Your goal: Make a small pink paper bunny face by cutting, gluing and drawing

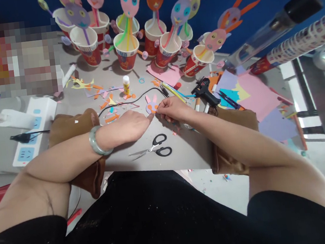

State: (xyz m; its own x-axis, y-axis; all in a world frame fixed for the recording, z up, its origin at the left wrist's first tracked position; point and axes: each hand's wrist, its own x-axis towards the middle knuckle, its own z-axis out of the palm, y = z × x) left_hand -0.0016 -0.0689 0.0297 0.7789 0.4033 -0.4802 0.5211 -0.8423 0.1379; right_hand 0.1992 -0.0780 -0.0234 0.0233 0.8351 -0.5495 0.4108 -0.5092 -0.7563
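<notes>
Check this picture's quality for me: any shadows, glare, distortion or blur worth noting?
Head view: wide-angle distortion stretches the edges, where the patterned paper cup stack looks soft; head view: sheen on the brown satiny cushion under the right forearm, soft shadows below red paper cups; head view: pixelation hides an upper-left patch, and the purple, pink-eared paper rabbit head shows little fine detail.
</notes>
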